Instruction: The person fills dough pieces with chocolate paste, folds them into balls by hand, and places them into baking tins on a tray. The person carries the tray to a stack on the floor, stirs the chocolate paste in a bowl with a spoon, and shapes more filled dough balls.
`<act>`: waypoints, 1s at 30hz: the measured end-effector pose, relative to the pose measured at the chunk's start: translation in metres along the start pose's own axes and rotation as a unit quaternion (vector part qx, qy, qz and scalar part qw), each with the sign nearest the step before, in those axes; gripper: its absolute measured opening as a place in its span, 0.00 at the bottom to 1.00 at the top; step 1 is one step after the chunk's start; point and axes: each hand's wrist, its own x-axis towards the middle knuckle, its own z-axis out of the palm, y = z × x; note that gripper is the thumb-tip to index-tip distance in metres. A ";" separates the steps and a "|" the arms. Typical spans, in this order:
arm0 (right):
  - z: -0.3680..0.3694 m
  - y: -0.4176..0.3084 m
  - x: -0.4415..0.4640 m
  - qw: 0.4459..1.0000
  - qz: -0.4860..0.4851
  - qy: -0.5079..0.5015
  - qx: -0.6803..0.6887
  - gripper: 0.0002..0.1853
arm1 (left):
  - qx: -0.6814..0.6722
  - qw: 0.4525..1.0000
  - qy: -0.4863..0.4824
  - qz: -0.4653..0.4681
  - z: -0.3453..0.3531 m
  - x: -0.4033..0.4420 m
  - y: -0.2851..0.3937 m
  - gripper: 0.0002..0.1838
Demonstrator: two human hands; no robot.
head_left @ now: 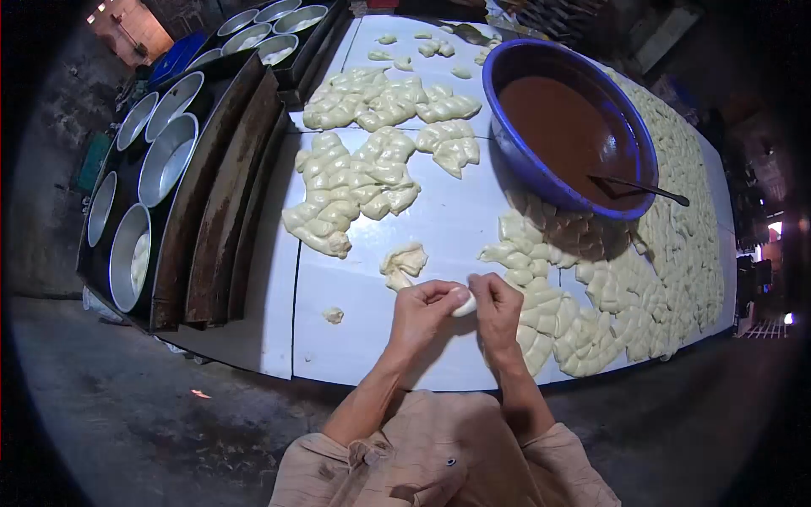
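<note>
Over the front of the white table, my left hand [421,316] is closed, with a small piece of pale dough [464,306] between thumb and fingers. My right hand [497,313] is closed on the other side of that same piece, its fingers curled against it. Just beyond my left hand lies a crumpled lump of dough [405,262], and a smaller scrap of dough [334,315] sits to the left. Sheets of glossy dough pieces [363,177] cover the table farther back, and many more dough pieces [617,317] spread along the right side.
A blue basin [504,139] of brown liquid stands at the back right, a dark ladle handle [663,193] over its rim. On the left, dark metal trays [224,194] hold several round metal tins [167,160], some with dough inside. The white table's [355,359] front edge is near my body.
</note>
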 end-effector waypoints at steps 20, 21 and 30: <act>0.058 -0.020 0.001 0.906 -0.241 -0.169 -0.306 0.24 | 0.458 0.859 0.083 0.214 -0.103 -0.007 0.027 0.21; 0.070 -0.009 0.006 0.898 -0.248 -0.174 -0.318 0.22 | 0.479 0.847 0.060 0.223 -0.098 -0.002 0.029 0.23; 0.041 -0.007 0.035 0.968 0.152 -0.184 0.076 0.16 | 0.572 0.752 -0.056 0.321 -0.097 0.048 0.022 0.16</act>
